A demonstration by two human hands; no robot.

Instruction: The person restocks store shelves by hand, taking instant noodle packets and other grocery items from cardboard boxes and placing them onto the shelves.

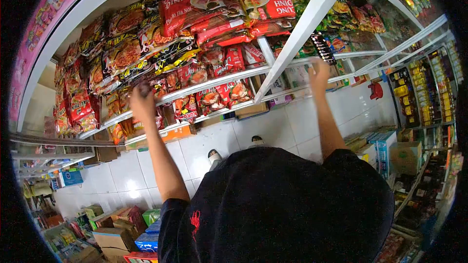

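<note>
My left hand [142,102] is raised to the middle white shelf rail [204,87]. Its fingers are curled around a small dark thing [144,86] among the noodle packets [122,56]; blur hides what it is. My right hand [319,74] is raised at the white upright post [302,29] and holds a dark packet with white print [323,48] by its lower end. Red noodle packets [214,9] fill the shelves between and above both hands. My black shirt [278,204] fills the lower middle of the view.
My feet in sandals [214,157] stand on white floor tiles [273,126]. Cardboard boxes [114,238] and cartons crowd the lower left. More boxes [404,156] and shelves of yellow goods [407,97] line the right side. A red object [375,90] sits on the floor.
</note>
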